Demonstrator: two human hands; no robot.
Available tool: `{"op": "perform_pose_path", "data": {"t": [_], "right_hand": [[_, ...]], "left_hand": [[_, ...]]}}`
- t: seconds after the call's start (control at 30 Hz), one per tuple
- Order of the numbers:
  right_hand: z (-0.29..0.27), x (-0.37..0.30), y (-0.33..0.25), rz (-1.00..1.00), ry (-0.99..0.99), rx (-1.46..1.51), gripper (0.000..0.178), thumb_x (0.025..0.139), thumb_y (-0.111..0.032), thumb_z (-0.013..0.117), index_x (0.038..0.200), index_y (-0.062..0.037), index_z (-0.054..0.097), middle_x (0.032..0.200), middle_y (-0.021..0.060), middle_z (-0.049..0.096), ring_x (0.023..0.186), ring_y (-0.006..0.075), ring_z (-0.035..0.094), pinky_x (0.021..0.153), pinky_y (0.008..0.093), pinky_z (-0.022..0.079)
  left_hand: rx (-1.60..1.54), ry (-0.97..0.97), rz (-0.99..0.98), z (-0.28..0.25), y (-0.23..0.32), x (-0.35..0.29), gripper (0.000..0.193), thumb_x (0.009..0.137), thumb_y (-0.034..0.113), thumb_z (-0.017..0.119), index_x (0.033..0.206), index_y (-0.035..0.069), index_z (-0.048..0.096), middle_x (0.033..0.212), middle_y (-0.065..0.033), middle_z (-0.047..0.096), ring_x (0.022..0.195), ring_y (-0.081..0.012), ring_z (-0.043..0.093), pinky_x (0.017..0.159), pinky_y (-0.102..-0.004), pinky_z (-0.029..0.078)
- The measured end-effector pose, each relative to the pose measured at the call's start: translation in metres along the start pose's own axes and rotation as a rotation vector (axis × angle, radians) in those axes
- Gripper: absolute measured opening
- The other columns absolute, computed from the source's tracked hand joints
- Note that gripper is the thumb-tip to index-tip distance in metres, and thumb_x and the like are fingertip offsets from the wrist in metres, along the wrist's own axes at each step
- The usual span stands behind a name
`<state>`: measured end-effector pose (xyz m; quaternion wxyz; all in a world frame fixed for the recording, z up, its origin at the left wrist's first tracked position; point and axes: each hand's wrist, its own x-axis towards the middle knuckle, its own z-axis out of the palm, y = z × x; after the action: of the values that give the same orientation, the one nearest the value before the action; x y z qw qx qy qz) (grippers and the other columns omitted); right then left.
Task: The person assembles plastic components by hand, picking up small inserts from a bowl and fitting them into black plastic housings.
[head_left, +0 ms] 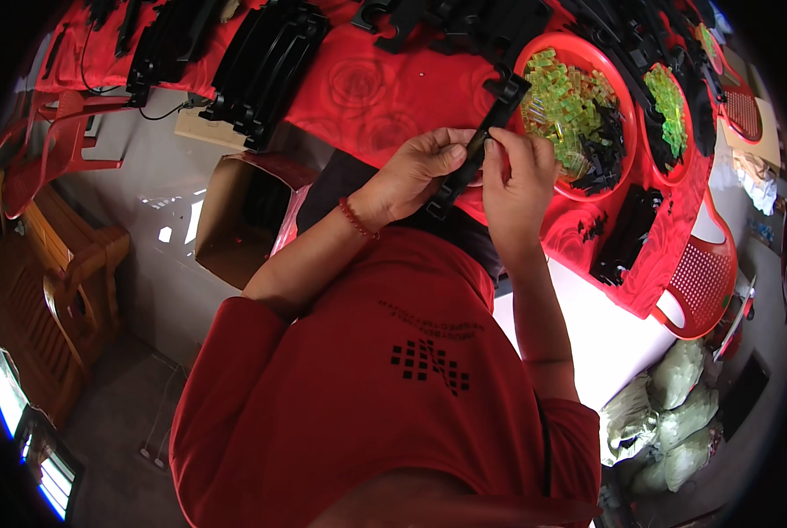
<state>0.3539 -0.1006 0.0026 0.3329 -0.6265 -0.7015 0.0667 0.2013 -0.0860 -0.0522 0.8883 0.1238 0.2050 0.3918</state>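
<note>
A long black plastic part [504, 101] with notched ends slants between my two hands, in front of my body at the table's near edge. My left hand [420, 172] is closed round its middle, the thumb pressed on top. On the other side, my right hand [518, 176] pinches at the same part with thumb and forefinger; whether a small piece sits between those fingertips is hidden. Just beyond my right hand stands a round red basin [626, 114], holding yellow-green translucent pieces [556, 92] and small black pieces [606, 145].
A red cloth [358, 84] covers the table. Stacked black parts [266, 66] lie at the far left, more at the back. A second red basin [685, 114] stands at right, near a black part [629, 231]. Below are a cardboard box [235, 216], red chairs [710, 273] and pale sacks [679, 418].
</note>
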Motion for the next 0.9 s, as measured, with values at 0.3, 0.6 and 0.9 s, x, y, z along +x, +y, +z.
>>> {"op": "perform_pose_path", "data": {"t": [0.3,0.6,0.9], "right_hand": [[0.002,0.006,0.001,-0.076,-0.086,-0.135,0.015,0.082,-0.01,0.072,0.096,-0.0121,0.069,0.092,0.0012,0.059,0.082,0.0207,0.059,0.085,0.038,0.036],[0.015,-0.004,-0.006,0.29,-0.003,0.161,0.029,0.082,-0.013,0.073,0.106,-0.004,0.061,0.098,0.0116,0.058,0.083,0.0249,0.06,0.083,0.0409,0.044],[0.03,-0.009,-0.006,0.585,-0.107,0.508,0.018,0.086,-0.01,0.067,0.096,0.0002,0.055,0.089,0.015,0.059,0.075,0.0265,0.062,0.065,0.0406,0.05]], "left_hand": [[0.154,0.054,0.098,-0.003,-0.011,0.002,0.042,0.095,0.02,0.067,0.13,0.002,0.054,0.118,-0.0036,0.064,0.104,-0.0141,0.062,0.095,-0.0297,0.049],[0.034,-0.044,0.093,-0.005,-0.007,0.002,0.05,0.095,0.015,0.065,0.141,0.003,0.048,0.128,-0.003,0.06,0.12,-0.0144,0.053,0.107,-0.0304,0.04],[0.058,-0.06,0.035,-0.006,-0.004,-0.002,0.059,0.097,0.018,0.061,0.15,0.009,0.039,0.139,-0.0029,0.056,0.129,-0.0165,0.05,0.109,-0.0333,0.038]]}}
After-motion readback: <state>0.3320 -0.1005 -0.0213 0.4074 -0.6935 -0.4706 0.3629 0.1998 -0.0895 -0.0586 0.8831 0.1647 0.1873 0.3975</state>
